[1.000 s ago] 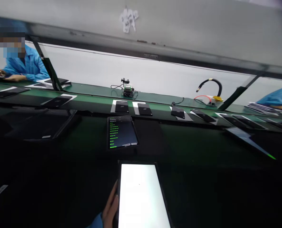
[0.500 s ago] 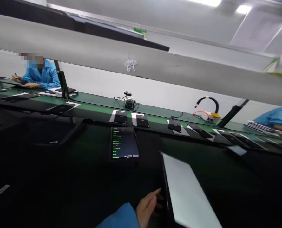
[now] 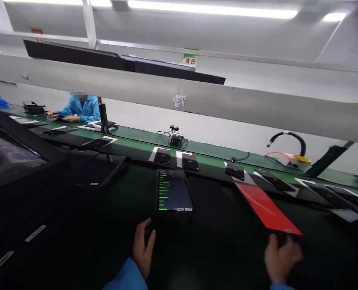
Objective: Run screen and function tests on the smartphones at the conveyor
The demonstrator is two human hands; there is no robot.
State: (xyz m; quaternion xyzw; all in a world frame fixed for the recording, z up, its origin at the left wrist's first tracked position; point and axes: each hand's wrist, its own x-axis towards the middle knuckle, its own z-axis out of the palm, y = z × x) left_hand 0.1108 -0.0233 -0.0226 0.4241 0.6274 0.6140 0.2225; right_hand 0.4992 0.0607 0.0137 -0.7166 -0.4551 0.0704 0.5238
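The person's right hand point(image 3: 283, 257) sits at the lower end of a tablet showing a full red screen point(image 3: 266, 208), which lies slanted on the dark tabletop point(image 3: 76, 233), right of centre in the view. The fingers point(image 3: 275, 241) of this hand meet the tablet's lower edge; the view does not settle whether they are clenched on it or only resting against it. The left hand point(image 3: 144, 241) is empty, its fingers relaxed, slightly curled and released from any object. It lies just below and in front of a second tablet point(image 3: 172, 191), which shows lines of green text on a dark screen and lies nearly square to the edge of the tabletop. For sound handling, contact is best kept to the tablet's edge, so that the fingers stay off the lit screen and the display remains readable. Beyond both tablets, a green conveyor belt point(image 3: 130, 143) carries a row of black tablets point(image 3: 162, 156) on white sheets. Farther along, a co-worker in a blue coat point(image 3: 82, 108) is at the far side of the belt, well apart from the person's own hands.
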